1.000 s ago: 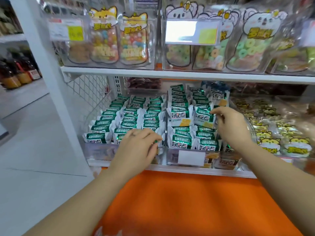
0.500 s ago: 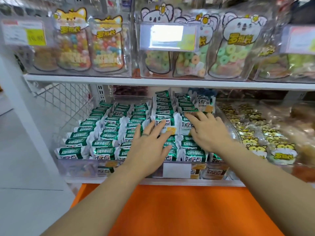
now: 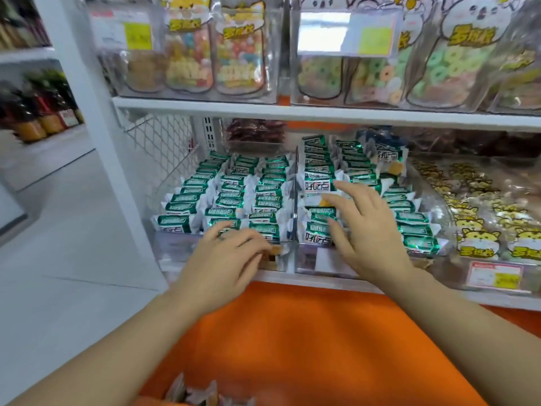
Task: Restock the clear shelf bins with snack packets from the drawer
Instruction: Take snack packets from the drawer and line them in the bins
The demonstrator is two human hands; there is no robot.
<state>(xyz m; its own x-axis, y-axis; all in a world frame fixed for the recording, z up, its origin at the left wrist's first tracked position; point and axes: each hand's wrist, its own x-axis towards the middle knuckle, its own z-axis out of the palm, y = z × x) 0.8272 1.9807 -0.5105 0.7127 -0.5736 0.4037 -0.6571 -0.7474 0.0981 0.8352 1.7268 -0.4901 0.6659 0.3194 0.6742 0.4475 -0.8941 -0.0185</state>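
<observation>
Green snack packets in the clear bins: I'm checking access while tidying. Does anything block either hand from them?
Nothing visible does. The left hand rests on the front green packets of the left bin; the right hand lies spread on those in the right bin.

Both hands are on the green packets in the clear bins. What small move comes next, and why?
Likely the right hand nudges the raised green packet down into its row: it sits tilted above its neighbours in the right bin, fingers touching it.
</observation>
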